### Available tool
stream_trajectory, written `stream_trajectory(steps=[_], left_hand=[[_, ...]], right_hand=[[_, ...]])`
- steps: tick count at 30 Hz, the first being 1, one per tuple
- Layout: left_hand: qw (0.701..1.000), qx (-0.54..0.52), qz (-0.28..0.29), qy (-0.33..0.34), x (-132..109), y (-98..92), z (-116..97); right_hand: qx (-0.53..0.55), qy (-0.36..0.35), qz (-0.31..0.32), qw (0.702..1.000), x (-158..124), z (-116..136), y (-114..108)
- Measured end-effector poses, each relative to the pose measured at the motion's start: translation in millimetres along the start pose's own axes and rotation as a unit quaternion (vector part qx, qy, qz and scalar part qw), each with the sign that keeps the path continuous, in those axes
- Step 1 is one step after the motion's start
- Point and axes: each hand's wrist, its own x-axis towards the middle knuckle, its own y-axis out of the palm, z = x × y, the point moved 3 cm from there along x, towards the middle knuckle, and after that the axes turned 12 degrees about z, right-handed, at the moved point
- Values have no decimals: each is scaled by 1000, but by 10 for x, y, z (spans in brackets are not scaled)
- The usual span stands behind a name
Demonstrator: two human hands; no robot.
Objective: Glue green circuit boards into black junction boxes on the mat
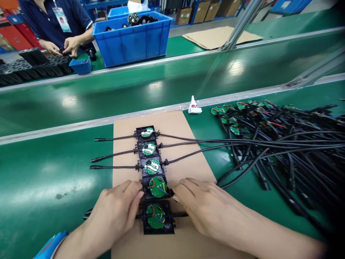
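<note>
A column of several black square housings [147,148], each with a round green circuit board and black cables out both sides, lies on a brown cardboard sheet [185,165]. My left hand [117,210] presses its curled fingers against the left side of the fourth housing [157,187]. My right hand [205,207] presses its fingertips on that housing's right side. The nearest housing [156,216] sits between my two wrists.
A tangled heap of black cables with green boards [283,144] fills the right of the green bench. A small white tube [194,107] lies by the metal rail. Across the conveyor another person's hands [64,46] work beside black trays and a blue bin [132,39].
</note>
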Motion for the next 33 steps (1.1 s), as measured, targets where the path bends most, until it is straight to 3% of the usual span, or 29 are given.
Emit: stream_trajectory(steps=[11,25,29,33], left_hand=[[999,0,37,-3,40,-11,2],[995,-85,47,-15,114,-85,59],[999,26,28,8,137,-67,30],[992,104,61,24,170,-71,-8]], right_hand=[[28,14,113,993,197,-10,-129],[-45,-34,60,997,343,107,13],[-37,-34,54,997,341,98,37],[-36,-28,54,998,335,94,38]])
